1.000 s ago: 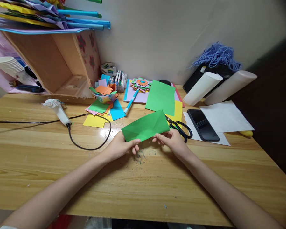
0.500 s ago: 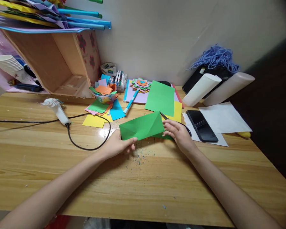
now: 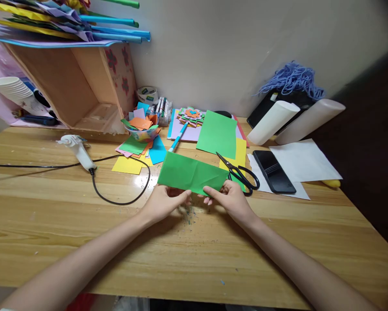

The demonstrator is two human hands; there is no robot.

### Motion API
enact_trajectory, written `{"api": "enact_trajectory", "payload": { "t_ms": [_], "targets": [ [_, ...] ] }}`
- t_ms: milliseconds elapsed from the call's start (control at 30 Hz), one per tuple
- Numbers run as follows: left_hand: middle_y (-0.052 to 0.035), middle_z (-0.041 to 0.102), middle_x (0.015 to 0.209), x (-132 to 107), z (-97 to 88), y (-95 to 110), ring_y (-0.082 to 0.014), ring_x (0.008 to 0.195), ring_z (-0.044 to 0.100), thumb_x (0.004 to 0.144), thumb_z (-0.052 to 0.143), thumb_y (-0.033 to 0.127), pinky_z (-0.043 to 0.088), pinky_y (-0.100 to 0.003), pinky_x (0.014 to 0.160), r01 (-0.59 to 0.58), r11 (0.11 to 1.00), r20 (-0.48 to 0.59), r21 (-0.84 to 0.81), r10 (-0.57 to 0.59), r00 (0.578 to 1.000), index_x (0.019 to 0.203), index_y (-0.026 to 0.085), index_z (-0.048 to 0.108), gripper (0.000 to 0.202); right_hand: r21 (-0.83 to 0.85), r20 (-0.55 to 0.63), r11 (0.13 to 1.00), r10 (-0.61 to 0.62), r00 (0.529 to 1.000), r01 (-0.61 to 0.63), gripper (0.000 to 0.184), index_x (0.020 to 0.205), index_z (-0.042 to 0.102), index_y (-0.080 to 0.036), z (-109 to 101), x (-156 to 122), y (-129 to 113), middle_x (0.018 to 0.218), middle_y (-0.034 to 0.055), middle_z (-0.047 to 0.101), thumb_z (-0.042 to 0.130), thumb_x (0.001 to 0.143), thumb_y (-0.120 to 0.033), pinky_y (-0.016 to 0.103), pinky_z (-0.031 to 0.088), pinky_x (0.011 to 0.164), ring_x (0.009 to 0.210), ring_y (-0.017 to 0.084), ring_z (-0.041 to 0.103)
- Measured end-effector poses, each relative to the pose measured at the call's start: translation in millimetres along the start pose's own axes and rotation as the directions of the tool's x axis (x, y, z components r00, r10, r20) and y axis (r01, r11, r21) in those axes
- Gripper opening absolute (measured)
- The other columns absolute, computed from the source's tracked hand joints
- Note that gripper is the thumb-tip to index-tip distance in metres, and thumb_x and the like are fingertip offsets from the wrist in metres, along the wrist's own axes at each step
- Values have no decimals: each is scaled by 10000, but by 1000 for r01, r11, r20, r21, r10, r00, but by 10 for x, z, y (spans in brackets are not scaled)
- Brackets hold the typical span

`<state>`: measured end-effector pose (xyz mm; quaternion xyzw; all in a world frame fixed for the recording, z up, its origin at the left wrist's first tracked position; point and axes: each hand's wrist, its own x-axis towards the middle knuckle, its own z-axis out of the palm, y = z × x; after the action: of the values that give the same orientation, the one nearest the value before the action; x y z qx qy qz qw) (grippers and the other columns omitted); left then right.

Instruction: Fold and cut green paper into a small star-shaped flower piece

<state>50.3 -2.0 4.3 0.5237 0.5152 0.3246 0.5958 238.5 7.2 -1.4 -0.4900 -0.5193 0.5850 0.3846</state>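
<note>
Since the left hand (image 3: 163,204) at seven o'clock and right hand (image 3: 236,201) at four clamp fingers on its near edge, the creased green strip (image 3: 192,170) spreads above the bench (image 3: 194,263), scissors (image 3: 233,168) at three, presumably for easy reach.

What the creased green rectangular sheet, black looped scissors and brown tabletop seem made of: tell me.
Green sheet: matte paper or thin card, from its creases. Scissors: thin dark blades, likely metal; smooth black handle loops, perhaps plastic or coated metal. Tabletop: satin wood or laminate, from its grain streaks and soft reflection.
</note>
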Motion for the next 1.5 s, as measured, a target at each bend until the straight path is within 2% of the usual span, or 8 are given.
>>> {"api": "enact_trajectory", "payload": {
  "t_ms": [100,433,767,933,1000,1167,1333,1500],
  "targets": [
    [-53,675,711,-8,29,-50,-151,656,634,738,589,342,484,-224,584,1,1000,-26,28,0,1000,755,138,613,206,-47,24,999,7,1000,-5,319,572,598,-148,27,-17,-33,544,48,655,678,661,-443,237,496,500,506,150,620],
    [44,432,498,71,-174,-50,-67,460,404,708,574,273,292,-173,420,-235,891,-191,388,327,926,547,140,492,224,-119,44,991,58,997,-52,341,586,647,-118,-7,10,-39,653,92,699,644,693,-441,233,501,506,501,129,615],
    [-31,646,611,159,-476,52,-144,558,609,674,612,271,476,-221,526,-158,945,-348,286,256,902,670,123,628,149,-114,-34,991,66,997,-69,319,625,648,-95,-136,88,-56,645,107,697,675,667,-409,224,495,490,495,119,607],
    [-31,653,633,195,-580,94,-143,603,626,740,584,312,511,-247,590,-247,923,-457,295,363,812,730,127,629,191,-149,-35,986,70,997,-74,309,622,638,-97,-218,126,-53,642,101,696,672,671,-400,222,496,485,480,112,602],
    [-54,672,793,190,-562,104,-156,743,635,765,578,324,511,-270,674,-333,864,-413,378,479,775,857,140,636,214,-169,8,982,83,997,-80,318,630,633,-93,-224,129,-29,647,108,696,661,683,-405,227,498,488,486,117,608],
    [-86,570,1115,146,-444,96,-190,961,563,697,686,309,475,-315,760,-517,647,-99,561,672,734,1204,223,477,555,-191,55,980,64,996,-52,314,721,615,-88,-192,112,37,668,115,698,651,696,-399,245,513,507,521,138,630],
    [-102,487,1167,117,-398,71,-162,869,553,689,697,304,480,-310,730,-511,609,-51,607,672,739,1246,226,415,630,-213,37,977,17,999,-9,319,821,615,-96,-188,88,55,725,112,702,644,707,-393,303,541,591,626,184,663],
    [-78,500,1113,94,-377,80,-171,942,520,759,626,255,469,-298,748,-573,523,41,631,715,698,1080,218,541,334,-292,8,955,-59,998,59,276,847,635,-136,-191,75,99,784,85,704,623,725,-384,344,532,643,704,220,669]
  ]
}}
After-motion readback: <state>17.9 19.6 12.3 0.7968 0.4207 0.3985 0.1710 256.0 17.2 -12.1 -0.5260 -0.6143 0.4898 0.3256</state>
